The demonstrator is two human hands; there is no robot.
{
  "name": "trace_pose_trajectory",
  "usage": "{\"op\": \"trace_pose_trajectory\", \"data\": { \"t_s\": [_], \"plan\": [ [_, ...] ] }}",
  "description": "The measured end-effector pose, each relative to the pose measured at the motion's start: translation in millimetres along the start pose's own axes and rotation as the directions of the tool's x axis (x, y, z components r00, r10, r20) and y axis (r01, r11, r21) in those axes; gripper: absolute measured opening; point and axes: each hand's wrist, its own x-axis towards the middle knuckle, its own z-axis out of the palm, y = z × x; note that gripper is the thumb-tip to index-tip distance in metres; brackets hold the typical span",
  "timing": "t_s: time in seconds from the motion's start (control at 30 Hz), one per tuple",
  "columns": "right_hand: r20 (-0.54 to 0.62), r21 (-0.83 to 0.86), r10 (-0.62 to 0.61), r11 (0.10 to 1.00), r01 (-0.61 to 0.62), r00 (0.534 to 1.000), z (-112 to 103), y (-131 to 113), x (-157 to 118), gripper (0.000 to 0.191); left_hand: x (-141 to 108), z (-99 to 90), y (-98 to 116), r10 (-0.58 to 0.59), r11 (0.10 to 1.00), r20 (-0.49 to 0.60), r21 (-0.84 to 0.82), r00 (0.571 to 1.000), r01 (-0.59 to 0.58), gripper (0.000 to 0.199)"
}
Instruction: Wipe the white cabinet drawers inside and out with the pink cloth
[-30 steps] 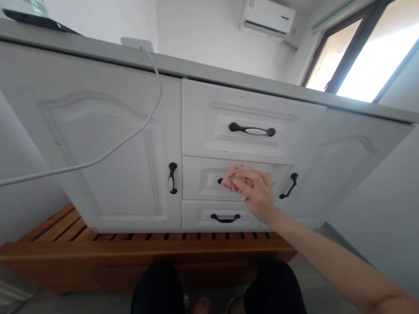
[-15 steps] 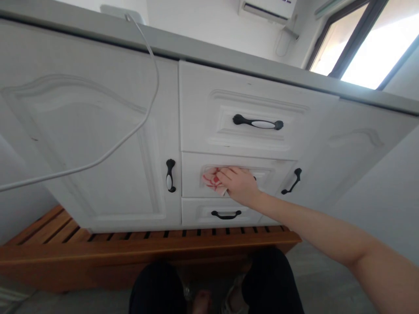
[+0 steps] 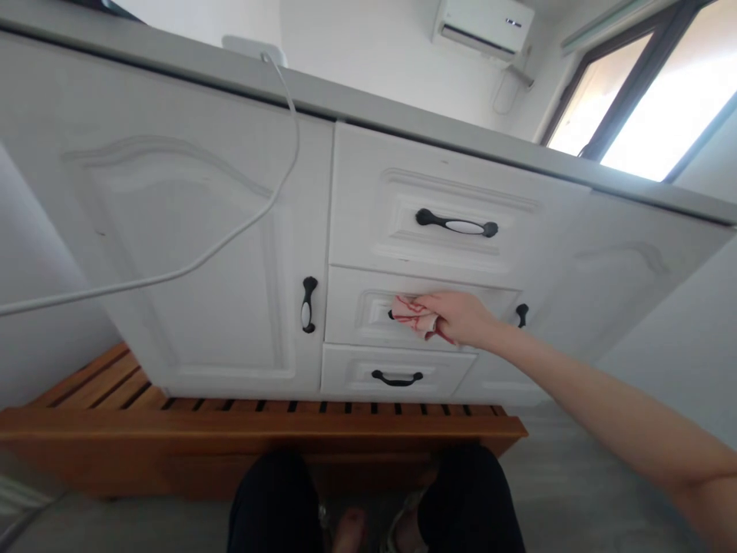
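Note:
My right hand (image 3: pixel 461 316) is closed on a pink-and-white cloth (image 3: pixel 419 316) with red lines. It is at the front of the white middle drawer (image 3: pixel 351 307), where hand and cloth cover most of that drawer's black handle (image 3: pixel 391 314); only its left tip shows. Above is the top drawer (image 3: pixel 357 207) with a black handle (image 3: pixel 457 224) that has a white inlay. Below sits the bottom drawer (image 3: pixel 345 376) with its own black handle (image 3: pixel 397 379). My left hand is out of view.
A white cable (image 3: pixel 230 236) runs from the grey countertop (image 3: pixel 368 98) across the left cabinet door (image 3: pixel 213 307). The cabinet stands on a slatted wooden platform (image 3: pixel 259 422), with my knees (image 3: pixel 276 499) before it. A window (image 3: pixel 645 100) and an air conditioner (image 3: pixel 484 29) are behind.
My right hand has moved right along the middle drawer with the cloth, from the panel's left part to the handle. The camera view has shifted slightly.

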Motion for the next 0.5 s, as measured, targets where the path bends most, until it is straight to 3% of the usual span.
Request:
{"op": "trace_pose_trajectory", "data": {
  "t_s": [0.07, 0.13, 0.23, 0.3, 0.37, 0.5],
  "plan": [
    [-0.121, 0.006, -0.072, 0.997, 0.073, 0.99, -6, -18, 18, 0.046, 3, 1.6, 0, -0.039, 0.999, -0.022, -0.031, 0.999, 0.039, 0.009],
    [-0.296, -0.038, -0.125, 0.992, 0.119, 0.947, -5, -41, 41, 0.041, 5, 3.2, -1, -0.062, 0.996, -0.035, -0.06, 0.997, 0.06, 0.01],
    [-0.462, -0.121, -0.097, 0.992, 0.046, 0.882, 15, -73, 78, 0.038, 10, 5.0, -5, -0.069, 0.994, -0.044, -0.091, 0.997, 0.065, 0.008],
    [-0.449, -0.163, -0.113, 0.986, 0.043, 0.886, 39, -88, 98, 0.045, 14, 5.3, -10, -0.072, 0.992, -0.05, -0.104, 0.996, 0.066, 0.008],
    [-0.388, -0.198, -0.192, 0.973, 0.122, 0.901, 69, -97, 107, 0.053, 18, 5.0, -14, -0.079, 0.991, -0.054, -0.113, 0.995, 0.073, 0.007],
    [-0.367, -0.242, -0.295, 0.946, 0.215, 0.882, 119, -102, 94, 0.057, 25, 5.2, -18, -0.1, 0.988, -0.054, -0.123, 0.993, 0.093, 0.007]
  ]
}}
